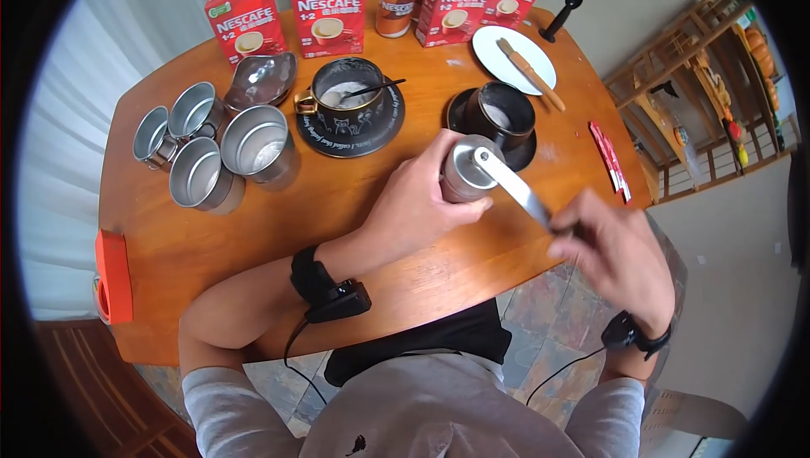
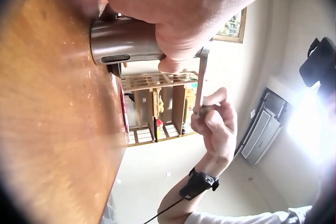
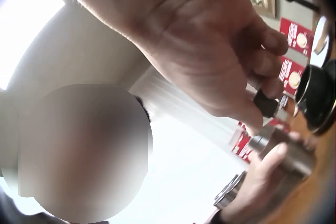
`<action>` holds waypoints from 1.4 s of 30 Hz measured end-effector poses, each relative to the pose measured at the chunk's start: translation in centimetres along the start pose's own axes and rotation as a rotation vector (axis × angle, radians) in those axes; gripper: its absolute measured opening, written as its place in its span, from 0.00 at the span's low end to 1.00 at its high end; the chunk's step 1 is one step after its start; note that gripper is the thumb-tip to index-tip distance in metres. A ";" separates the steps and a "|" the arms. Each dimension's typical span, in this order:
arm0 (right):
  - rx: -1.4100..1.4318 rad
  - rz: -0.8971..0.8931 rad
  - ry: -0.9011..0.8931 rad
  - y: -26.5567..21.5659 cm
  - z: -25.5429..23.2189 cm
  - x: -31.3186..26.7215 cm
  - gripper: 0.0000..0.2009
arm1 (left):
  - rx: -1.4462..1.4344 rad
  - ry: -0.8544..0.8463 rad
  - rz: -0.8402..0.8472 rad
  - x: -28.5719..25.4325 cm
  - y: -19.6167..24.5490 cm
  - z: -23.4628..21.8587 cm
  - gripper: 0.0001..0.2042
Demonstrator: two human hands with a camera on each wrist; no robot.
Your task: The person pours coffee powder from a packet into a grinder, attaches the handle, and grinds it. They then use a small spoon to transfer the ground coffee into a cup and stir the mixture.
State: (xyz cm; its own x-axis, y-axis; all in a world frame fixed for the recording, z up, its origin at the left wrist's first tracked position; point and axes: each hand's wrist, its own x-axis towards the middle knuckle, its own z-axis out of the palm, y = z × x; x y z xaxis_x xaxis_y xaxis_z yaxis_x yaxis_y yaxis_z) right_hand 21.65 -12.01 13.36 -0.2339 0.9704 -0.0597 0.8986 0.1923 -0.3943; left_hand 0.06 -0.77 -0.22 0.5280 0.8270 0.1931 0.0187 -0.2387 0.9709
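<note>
Cranking evenly called for a steady left grip [image 1: 409, 201] wrapped round the upright grinder [image 1: 462, 175], near the black cup [image 1: 516, 132] at the desk [image 1: 194, 247]; right grip [image 1: 623, 255], closed on the crank knob [image 3: 266, 104], needed level circles.

Hand [image 2: 184, 8] around metal grinder [image 2: 126, 40].

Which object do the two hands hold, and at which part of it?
The grinder: left hand round its body, right hand on the crank's knob.
</note>
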 end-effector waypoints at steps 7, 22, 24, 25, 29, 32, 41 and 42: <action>-0.124 -0.605 -0.103 -6.8 3.1 4.7 0.15 | -0.188 -0.050 -0.079 0.1 -0.5 0.2 0.23; -0.181 -0.154 0.307 1.6 2.0 16.0 0.11 | -0.025 -0.064 -0.034 -0.2 -0.1 0.1 0.27; -0.092 -0.074 0.283 2.9 1.1 13.3 0.11 | -0.019 -0.052 -0.005 -0.2 -0.2 0.2 0.27; -0.047 -0.030 0.273 3.3 0.7 11.9 0.10 | -0.016 -0.050 0.010 -0.1 -0.2 0.2 0.27; -0.034 0.086 0.200 3.7 -0.1 6.4 0.11 | -0.007 -0.056 0.006 -0.2 0.2 0.2 0.26; -0.060 0.095 0.115 2.2 -0.4 2.7 0.12 | -0.025 -0.053 -0.019 -0.2 0.2 0.2 0.26; -0.055 -0.446 -0.105 -5.4 2.2 1.7 0.12 | -0.012 -0.045 0.001 -0.3 -0.5 0.5 0.25; -0.056 -0.493 -0.080 -6.3 2.7 2.6 0.12 | -0.029 -0.045 0.011 -0.2 -0.9 0.6 0.26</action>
State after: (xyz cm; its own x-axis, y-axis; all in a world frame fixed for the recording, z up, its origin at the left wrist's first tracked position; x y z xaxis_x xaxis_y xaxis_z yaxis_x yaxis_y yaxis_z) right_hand 14.38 -11.05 13.18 -0.6615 0.7482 0.0501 0.6920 0.6348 -0.3437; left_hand 0.43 -1.07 -1.18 0.5654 0.8007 0.1979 -0.0113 -0.2324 0.9726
